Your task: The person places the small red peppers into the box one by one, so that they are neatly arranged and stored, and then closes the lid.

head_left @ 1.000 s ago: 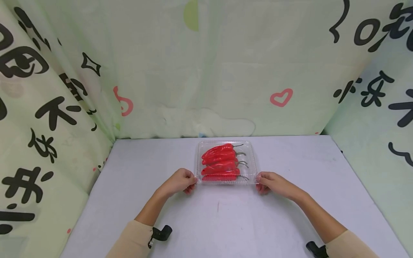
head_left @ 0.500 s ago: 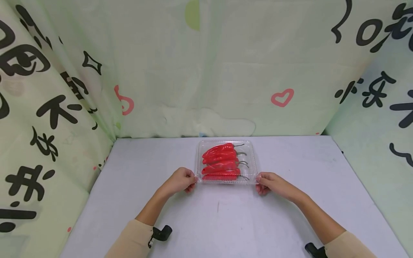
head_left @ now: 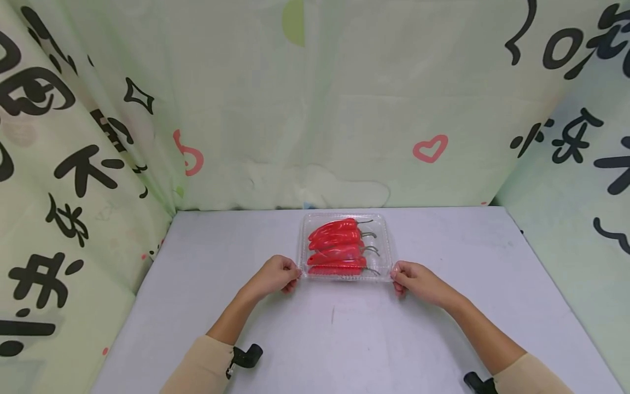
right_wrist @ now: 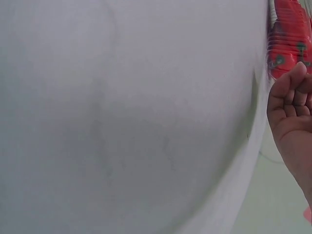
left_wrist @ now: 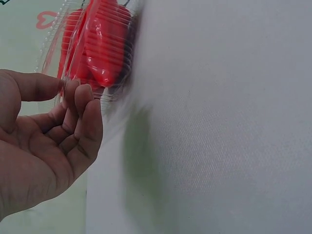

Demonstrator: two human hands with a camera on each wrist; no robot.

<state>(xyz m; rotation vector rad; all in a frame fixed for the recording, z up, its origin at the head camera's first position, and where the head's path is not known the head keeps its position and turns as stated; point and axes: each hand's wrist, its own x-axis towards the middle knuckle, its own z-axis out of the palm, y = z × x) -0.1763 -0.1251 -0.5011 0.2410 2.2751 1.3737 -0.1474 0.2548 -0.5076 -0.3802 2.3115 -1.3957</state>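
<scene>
A clear plastic clamshell box (head_left: 385,246) lies near the back of the white table, its lid down. Several red peppers (head_left: 339,252) with green stems lie side by side inside it. My left hand (head_left: 275,275) pinches the box's near left corner between thumb and forefinger; the left wrist view shows this hand (left_wrist: 53,129) at the ribbed plastic edge with the other fingers curled. At the near right corner, my right hand (head_left: 418,280) pinches the rim. In the right wrist view that hand (right_wrist: 295,107) is cut off by the frame edge, so its grip is partly hidden.
The white tabletop (head_left: 339,339) spreads in front of the box and to both sides. A pale green printed curtain (head_left: 315,109) hangs behind the table's back edge and along both sides. Black wrist mounts (head_left: 248,356) sit at both sleeves.
The right hand's fingers have shifted slightly at the box's right corner. The box, the peppers and the left hand stay in place.
</scene>
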